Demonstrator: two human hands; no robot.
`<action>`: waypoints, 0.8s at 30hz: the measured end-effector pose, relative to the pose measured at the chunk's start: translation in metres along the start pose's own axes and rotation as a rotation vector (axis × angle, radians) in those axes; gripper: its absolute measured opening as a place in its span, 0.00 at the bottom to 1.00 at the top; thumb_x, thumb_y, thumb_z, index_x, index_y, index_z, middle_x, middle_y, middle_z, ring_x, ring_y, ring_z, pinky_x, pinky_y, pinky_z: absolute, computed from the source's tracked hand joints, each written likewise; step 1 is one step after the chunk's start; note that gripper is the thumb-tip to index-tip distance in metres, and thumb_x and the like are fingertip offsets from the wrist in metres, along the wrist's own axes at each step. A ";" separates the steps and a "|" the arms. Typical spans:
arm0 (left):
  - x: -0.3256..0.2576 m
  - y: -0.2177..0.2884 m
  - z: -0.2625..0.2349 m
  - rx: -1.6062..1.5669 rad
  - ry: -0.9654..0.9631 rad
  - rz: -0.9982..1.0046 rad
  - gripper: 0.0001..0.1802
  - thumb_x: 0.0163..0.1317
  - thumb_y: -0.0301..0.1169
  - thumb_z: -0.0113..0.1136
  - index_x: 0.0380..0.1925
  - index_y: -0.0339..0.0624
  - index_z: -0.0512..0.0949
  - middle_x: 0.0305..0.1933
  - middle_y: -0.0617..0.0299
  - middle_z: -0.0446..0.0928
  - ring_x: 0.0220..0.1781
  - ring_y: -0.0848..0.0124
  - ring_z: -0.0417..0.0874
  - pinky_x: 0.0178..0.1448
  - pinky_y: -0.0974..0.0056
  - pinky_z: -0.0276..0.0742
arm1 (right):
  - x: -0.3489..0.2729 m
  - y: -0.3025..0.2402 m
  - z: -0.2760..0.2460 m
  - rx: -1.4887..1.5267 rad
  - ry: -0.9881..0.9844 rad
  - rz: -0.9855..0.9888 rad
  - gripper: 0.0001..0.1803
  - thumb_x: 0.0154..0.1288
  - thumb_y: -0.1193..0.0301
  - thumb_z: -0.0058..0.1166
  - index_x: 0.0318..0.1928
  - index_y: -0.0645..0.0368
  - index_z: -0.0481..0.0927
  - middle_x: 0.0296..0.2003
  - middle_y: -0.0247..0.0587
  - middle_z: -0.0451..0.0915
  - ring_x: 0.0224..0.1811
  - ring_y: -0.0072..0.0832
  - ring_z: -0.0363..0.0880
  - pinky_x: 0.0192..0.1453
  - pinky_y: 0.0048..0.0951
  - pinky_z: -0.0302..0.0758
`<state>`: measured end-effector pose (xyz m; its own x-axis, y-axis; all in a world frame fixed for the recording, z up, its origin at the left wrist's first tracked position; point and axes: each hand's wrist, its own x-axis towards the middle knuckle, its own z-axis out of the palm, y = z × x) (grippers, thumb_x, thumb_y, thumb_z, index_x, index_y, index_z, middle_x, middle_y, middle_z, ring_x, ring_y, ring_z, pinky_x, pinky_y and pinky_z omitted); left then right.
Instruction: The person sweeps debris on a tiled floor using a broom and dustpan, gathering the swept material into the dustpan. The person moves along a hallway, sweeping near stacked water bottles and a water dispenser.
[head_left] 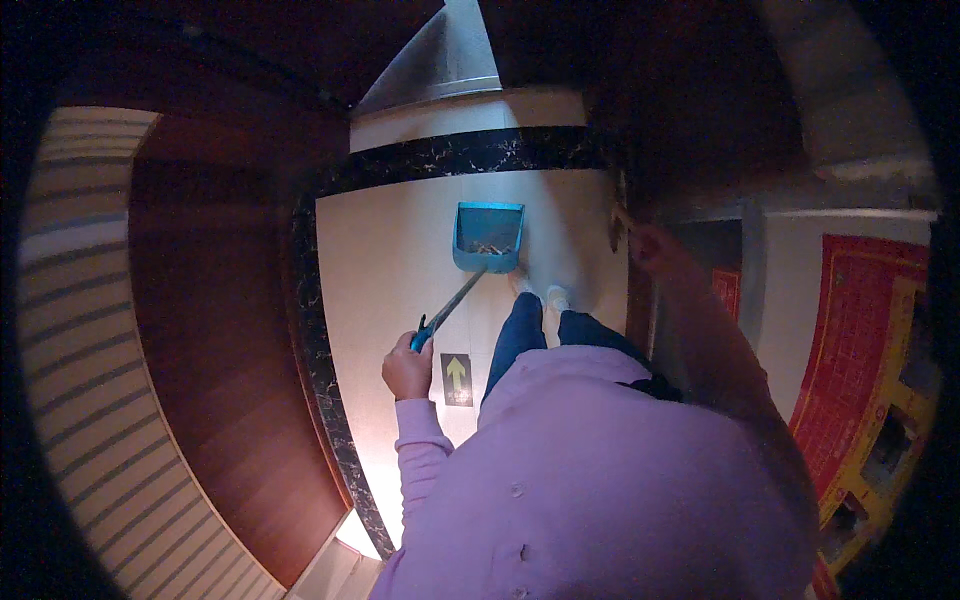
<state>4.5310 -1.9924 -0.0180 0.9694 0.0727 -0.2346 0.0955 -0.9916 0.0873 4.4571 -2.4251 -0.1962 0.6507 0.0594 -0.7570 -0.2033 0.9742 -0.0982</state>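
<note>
Here, seen from the head camera, a person in a lilac buttoned top and dark blue trousers stands on a pale tiled floor edged by a black marbled border. The left hand is clenched around the blue grip at the end of a long handle, which slants up and to the right to a blue dustpan. The dustpan rests on the floor just ahead of the person's pale shoes, its open mouth turned away from them, with a small heap of brownish debris inside; what the debris is made of is too small to tell.

The right hand is raised at the right of the body in deep shadow, near a dark door edge; whether it grips anything cannot be told, and the forearm below it shows only as a dim shape. The person's own torso hides the floor directly beneath, and the lower legs are mostly covered by it.

A small dark rectangular floor sign with a yellow-green arrow lies on the tile just right of the left hand, its lower lettering blurred. At far right hangs a red panel with a yellow border, cut off by the rim of the picture. To the left runs reddish-brown wood panelling, then pale striped slats. The corners of the picture are black.
</note>
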 end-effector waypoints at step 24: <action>0.094 0.010 -0.021 0.006 0.017 -0.143 0.13 0.47 0.42 0.63 0.31 0.51 0.80 0.27 0.54 0.79 0.29 0.55 0.81 0.33 0.54 0.76 | 0.113 -0.076 0.093 -0.092 -0.040 0.414 0.12 0.49 0.76 0.54 0.37 0.63 0.74 0.22 0.36 0.72 0.17 0.21 0.70 0.19 0.16 0.71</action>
<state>4.6279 -1.9933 -0.0185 0.9497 0.2152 -0.2276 0.2319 -0.9715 0.0487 4.6147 -2.4726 -0.2139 0.5276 0.4520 -0.7193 -0.5172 0.8426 0.1502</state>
